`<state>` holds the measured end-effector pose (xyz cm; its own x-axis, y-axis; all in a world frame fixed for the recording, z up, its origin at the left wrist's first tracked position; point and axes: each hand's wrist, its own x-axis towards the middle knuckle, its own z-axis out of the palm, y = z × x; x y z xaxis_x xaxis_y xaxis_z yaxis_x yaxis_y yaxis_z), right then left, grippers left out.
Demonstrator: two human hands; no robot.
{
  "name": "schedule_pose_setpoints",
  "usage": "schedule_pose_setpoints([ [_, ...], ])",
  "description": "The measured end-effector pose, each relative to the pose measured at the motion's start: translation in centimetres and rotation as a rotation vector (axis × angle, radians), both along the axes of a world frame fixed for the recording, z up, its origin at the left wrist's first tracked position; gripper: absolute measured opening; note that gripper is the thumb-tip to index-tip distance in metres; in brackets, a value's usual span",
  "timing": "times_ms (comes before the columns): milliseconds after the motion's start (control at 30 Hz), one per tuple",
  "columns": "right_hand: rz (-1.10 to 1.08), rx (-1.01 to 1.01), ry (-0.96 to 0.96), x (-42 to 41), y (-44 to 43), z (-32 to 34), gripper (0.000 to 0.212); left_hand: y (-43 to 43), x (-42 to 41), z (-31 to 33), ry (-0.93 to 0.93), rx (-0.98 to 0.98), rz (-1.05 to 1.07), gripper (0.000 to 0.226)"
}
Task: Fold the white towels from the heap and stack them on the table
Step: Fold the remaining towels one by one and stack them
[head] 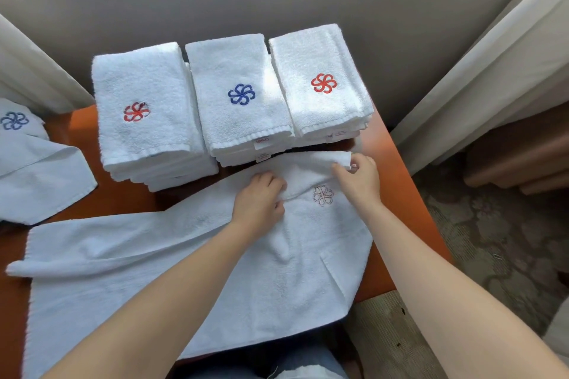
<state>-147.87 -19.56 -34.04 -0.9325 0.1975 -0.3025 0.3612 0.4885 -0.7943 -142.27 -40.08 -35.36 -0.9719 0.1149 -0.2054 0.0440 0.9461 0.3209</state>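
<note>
Our white towel [184, 255] lies spread on the orange counter [397, 181], its far edge turned over. Our left hand [258, 200] grips a bunched fold mid-towel, and our right hand [360, 177] pinches the far right corner. Three folded stacks [240, 95] stand just behind, with loose towels [34, 175] at the left.

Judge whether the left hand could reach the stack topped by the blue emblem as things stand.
Probably yes: the middle stack sits just beyond the left hand with nothing between, though the hand must first release the unfolded towel it grips.
</note>
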Motion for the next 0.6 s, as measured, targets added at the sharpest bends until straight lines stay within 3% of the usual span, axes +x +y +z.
schedule_pose_setpoints([
  [233, -0.159, -0.163, 0.119, -0.2, 1.0, 3.6, 0.018, 0.6, -0.1, 1.6, -0.010, -0.053, 0.004, 0.039],
  [333, -0.242, -0.203, 0.194, -0.5, 1.0, 5.2, 0.013, 0.2, -0.1, 2.8, 0.027, 0.021, 0.035, 0.033],
  [467, -0.290, -0.175, 0.200, 0.0, 1.8, 6.1, 0.010, -0.3, 0.3, 4.7, 0.102, 0.139, 0.056, 0.022],
  [600, -0.274, -0.075, 0.109, 2.0, 2.7, 5.7, 0.009, -0.4, 2.2, 5.1, 0.055, 0.156, -0.066, 0.021],
])
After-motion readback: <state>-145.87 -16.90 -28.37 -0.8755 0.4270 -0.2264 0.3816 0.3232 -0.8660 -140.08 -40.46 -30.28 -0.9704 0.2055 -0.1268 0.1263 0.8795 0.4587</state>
